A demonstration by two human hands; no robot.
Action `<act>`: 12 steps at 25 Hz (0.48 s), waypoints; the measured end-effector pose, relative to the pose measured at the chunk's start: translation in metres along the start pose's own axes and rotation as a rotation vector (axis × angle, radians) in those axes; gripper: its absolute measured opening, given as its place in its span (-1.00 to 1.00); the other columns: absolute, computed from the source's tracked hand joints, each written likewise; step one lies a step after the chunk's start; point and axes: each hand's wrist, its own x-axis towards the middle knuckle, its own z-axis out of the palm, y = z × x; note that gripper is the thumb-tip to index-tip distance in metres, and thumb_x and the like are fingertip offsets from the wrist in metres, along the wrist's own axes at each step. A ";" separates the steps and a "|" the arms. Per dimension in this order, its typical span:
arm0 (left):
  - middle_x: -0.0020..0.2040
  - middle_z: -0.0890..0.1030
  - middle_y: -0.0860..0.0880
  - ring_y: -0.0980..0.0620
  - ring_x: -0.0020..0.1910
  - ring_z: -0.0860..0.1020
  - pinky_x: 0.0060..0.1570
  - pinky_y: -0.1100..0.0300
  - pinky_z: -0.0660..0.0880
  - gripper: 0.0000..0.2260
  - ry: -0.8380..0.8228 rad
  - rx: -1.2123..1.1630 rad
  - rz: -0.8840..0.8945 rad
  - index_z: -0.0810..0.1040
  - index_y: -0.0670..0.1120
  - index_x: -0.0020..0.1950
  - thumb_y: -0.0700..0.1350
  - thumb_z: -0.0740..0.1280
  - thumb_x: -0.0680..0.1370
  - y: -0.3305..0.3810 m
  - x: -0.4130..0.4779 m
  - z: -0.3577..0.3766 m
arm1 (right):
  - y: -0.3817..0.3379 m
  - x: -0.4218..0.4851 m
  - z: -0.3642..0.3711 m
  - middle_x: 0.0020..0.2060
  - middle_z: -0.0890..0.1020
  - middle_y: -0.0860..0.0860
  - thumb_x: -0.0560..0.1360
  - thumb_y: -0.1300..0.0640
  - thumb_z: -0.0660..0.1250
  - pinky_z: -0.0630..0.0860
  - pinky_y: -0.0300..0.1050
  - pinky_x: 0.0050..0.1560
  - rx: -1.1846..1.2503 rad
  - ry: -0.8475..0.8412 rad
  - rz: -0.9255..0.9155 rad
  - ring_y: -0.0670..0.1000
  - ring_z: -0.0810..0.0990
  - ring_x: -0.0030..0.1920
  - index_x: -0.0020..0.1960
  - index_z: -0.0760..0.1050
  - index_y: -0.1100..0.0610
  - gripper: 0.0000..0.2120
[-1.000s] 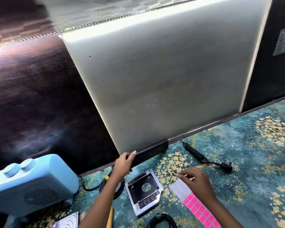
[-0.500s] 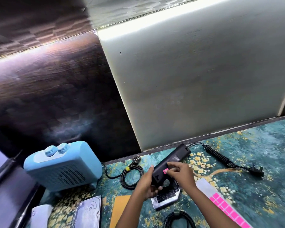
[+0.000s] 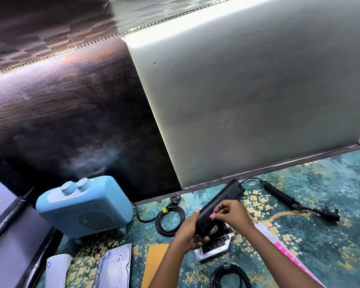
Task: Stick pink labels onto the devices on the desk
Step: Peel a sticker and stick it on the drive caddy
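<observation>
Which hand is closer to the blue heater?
Left. The left hand grips the black device at its near end, right of the blue heater beyond its coiled cord. The right hand is farther right, pinching a pink label on the device.

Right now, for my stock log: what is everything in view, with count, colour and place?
black device: 1, black, centre, in both hands
pink label: 1, pink, on the black device
coiled cord: 1, black, device to plug, right
fan heater: 1, light blue, left
tied cable: 1, black, beside the heater
loose cable: 1, black, bottom edge
drive caddy: 1, silver-black, under the hands
hard drive: 1, silver, bottom left
card: 1, orange, beside the hard drive
white device: 1, white, bottom-left corner
label sheet: 1, pink on white, under the right forearm
desk mat: 1, teal-gold, under all
left hand: 1, grips the black device
right hand: 1, pinches the pink label
</observation>
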 end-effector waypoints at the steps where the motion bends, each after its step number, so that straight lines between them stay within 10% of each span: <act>1: -0.13 0.59 -0.07 0.04 -0.38 0.56 -0.45 0.32 0.35 -0.65 0.000 0.006 0.002 0.44 -0.02 0.05 0.22 0.07 0.57 0.000 0.000 0.000 | -0.001 0.000 0.001 -0.43 0.65 -0.03 0.25 0.16 0.54 0.42 -0.39 -0.40 -0.031 0.001 -0.001 -0.10 0.64 -0.32 -0.32 0.57 0.11 -0.86; 12: -0.22 0.61 -0.02 0.07 -0.39 0.56 -0.45 0.30 0.35 -0.65 -0.026 0.025 0.008 0.42 -0.03 0.09 0.20 0.06 0.57 -0.005 0.006 -0.003 | -0.001 -0.006 0.011 -0.46 0.57 0.00 0.15 0.11 0.60 0.45 -0.18 -0.39 0.009 0.154 0.102 0.00 0.54 -0.40 -0.34 0.48 0.12 -0.71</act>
